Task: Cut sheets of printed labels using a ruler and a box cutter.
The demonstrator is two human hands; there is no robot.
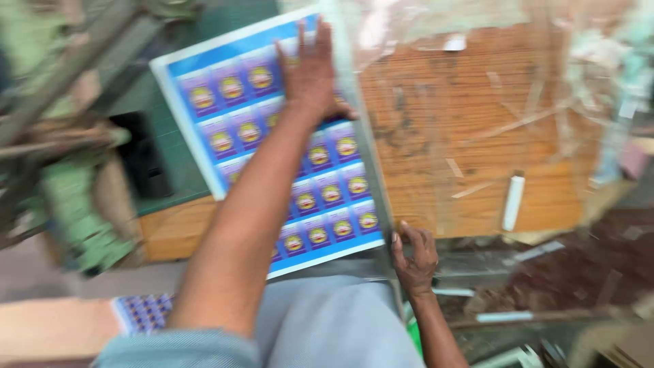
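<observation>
1. Head view, blurred by motion. Largest item: worn orange-brown wooden worktop (470, 136) w/ scattered white paper strips, part-covered by a crinkled clear plastic film (477, 27) along the far edge.
2. Large glossy printed sheet, white border, blue ground, grid of purple rectangular labels each w/ a yellow round emblem (327, 184). It lies tilted across the worktop's left edge, far corner toward the green machine bed (157, 116), near corner just above the person's lap.
3. Grey-green metal machine frame (61, 102) at far left; detail too blurred to read.
4. Left hand (310, 71): flat, fingers spread wide, palm pressed on the sheet's far half. Holds nothing; pins by pressure only.
5. Right hand (414, 255): fingers curled at the sheet's near right corner, at the worktop's front edge. Whether it pinches the paper or only the table edge, cannot tell.
6. Second, smaller stack of same blue-purple label sheets (143, 312) at lower left on a tan board, well apart from both hands.
7. Small white cylindrical tube (513, 201) on the worktop right of the sheet, apart from it.
8. Judgement: to handle the sheet well, keep the palm flat & pressure even so the gloss face doesn't crease; square the right edge before shifting; keep the strips from under the sheet.
</observation>
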